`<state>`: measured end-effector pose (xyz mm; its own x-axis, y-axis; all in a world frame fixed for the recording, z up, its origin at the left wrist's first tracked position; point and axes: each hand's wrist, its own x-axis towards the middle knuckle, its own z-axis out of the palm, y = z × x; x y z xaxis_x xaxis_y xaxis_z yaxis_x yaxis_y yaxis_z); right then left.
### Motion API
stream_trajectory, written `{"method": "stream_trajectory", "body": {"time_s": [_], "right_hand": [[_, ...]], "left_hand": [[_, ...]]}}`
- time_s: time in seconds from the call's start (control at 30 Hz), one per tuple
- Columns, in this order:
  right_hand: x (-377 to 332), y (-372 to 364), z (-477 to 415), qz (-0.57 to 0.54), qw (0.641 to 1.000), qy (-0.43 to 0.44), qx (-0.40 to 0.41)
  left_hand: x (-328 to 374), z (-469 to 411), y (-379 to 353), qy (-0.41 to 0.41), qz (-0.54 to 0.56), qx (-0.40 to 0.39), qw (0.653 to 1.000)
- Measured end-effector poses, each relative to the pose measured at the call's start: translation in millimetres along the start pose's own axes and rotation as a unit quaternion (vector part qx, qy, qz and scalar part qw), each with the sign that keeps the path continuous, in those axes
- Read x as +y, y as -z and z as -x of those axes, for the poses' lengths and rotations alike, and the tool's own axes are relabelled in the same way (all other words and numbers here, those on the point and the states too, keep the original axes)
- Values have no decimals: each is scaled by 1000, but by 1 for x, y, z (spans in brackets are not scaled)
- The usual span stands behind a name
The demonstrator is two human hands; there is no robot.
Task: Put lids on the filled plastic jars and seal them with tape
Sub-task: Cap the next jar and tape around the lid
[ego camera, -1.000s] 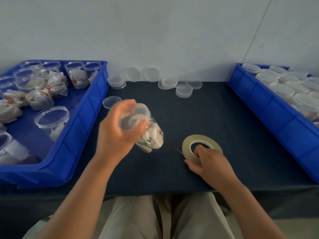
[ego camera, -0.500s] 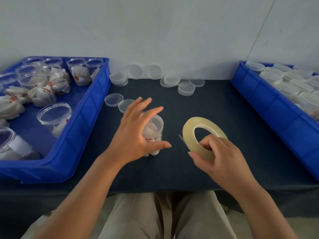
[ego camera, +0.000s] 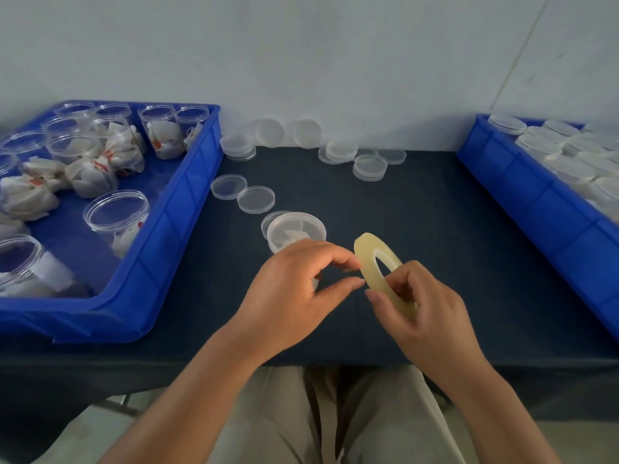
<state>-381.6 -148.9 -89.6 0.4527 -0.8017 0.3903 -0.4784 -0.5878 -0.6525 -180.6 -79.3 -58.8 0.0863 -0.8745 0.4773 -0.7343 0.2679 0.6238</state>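
A filled clear jar (ego camera: 296,231) with its lid on stands upright on the dark table (ego camera: 418,212), just beyond my hands. My right hand (ego camera: 422,316) grips a yellowish tape roll (ego camera: 378,266), held on edge above the table. My left hand (ego camera: 294,296) is at the roll's left rim, thumb and forefinger pinched together at the tape's edge. My left hand hides the jar's lower part.
A blue bin (ego camera: 160,262) on the left holds several open jars, some filled with white packets. A blue bin (ego camera: 536,202) on the right holds several lidded jars. Loose clear lids (ego camera: 256,199) lie on the table, with stacks of lids (ego camera: 368,165) near the wall.
My left hand let go of the jar, which now stands upright, and moved right to the tape roll. My right hand lifted the roll off the table and tilted it on edge.
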Motion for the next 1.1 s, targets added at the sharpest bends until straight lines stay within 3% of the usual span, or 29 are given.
{"method": "stream_trajectory", "body": {"time_s": [0.23, 0.33, 0.47, 0.6, 0.67, 0.77, 0.83, 0.93, 1.1], "right_hand": [[-3, -4, 1, 93, 995, 33, -10], [-4, -4, -8, 129, 990, 4, -55], [-4, -1, -16, 114, 986, 50, -114], [-5, -3, -23, 97, 984, 62, -133], [-7, -3, -31, 101, 984, 52, -140], [-11, -3, -43, 109, 980, 39, -163], [-14, -4, -49, 110, 977, 30, -179], [-16, -4, -52, 89, 976, 3, -201], [-16, 1, -56, 26, 972, -57, -225]], "left_hand": [[5, 10, 5, -8, -115, 31, 993], [7, 21, 6, -5, -132, 58, 990], [0, 35, -1, 21, -114, 83, 990], [-20, 38, -6, 43, -48, 193, 979], [-36, 37, -10, 106, -21, 249, 962], [-50, 21, -23, 220, 120, 168, 953], [-59, 7, -30, 225, 188, 132, 947], [-71, -5, -29, 229, 197, 136, 943], [-67, -6, -24, 215, 179, 72, 957]]}}
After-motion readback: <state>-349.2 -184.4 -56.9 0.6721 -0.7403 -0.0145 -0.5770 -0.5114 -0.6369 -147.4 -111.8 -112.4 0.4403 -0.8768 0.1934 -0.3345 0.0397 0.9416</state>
